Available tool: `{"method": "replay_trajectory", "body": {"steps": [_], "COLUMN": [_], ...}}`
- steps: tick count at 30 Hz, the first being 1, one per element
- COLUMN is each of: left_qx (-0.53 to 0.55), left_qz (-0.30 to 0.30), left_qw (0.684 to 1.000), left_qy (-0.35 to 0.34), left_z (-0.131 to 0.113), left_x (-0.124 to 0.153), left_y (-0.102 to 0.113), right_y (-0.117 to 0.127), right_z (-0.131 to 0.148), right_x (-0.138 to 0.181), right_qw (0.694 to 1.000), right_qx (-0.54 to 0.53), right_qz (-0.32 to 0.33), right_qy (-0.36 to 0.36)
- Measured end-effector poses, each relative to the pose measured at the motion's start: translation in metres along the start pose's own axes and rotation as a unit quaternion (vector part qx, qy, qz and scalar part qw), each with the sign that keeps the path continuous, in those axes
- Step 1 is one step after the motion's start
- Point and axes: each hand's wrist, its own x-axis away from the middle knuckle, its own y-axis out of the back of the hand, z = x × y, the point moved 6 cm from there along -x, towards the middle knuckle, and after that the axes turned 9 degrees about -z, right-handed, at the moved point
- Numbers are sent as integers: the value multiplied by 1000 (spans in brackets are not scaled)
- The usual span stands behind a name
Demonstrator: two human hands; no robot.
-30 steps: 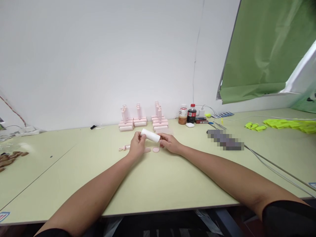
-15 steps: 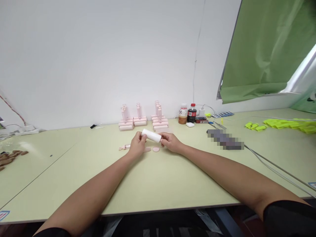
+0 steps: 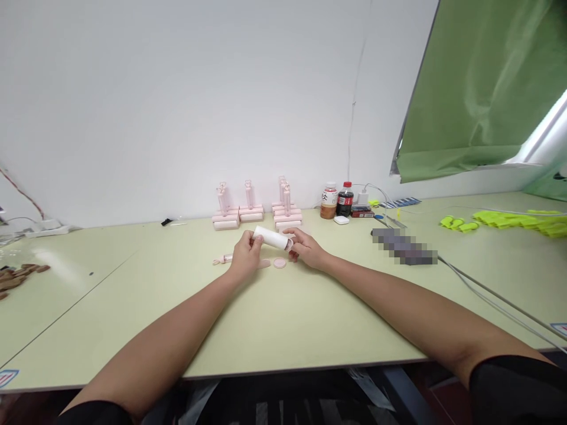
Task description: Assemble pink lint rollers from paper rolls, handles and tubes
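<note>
At the centre of the frame, the left hand (image 3: 246, 257) and right hand (image 3: 305, 249) pinch opposite ends of a white roller (image 3: 271, 238) just above the pale green tabletop (image 3: 283, 319), a pink disc (image 3: 279, 262) below.

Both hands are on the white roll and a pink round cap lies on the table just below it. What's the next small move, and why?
Probably lower the right hand to pick up the pink cap. The left hand already grips the white roll, whose right end looks open, and the cap lies loose just beneath it.

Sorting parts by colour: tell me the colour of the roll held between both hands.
White; the roll shows best in the head view, held between left hand and right hand.
</note>
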Motion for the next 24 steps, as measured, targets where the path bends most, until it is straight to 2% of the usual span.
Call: {"method": "replay_trajectory", "body": {"steps": [2,6,12,17,20,24], "left_qx": [-7,-15,-17,6,32,55], "left_qz": [9,19,0,-46,-53,-47], "left_qw": [1000,1000,1000,999,998,997], "left_qy": [6,13,18,15,4,16], "left_z": [2,6,3,-2,-5,-6], "left_x": [1,2,0,-3,-4,-1], "left_y": [-2,-5,0,6,6,6], "right_y": [-3,-4,9,-3,-13,-5], "right_z": [-3,-4,3,23,27,18], "right_x": [-1,-3,-5,6,13,9], "right_qw": [999,995,968,947,930,916], "right_qx": [20,91,246,303,334,379], "right_qz": [8,-6,-37,46,101,84], "right_qy": [-35,-45,3,97,118,95]}}
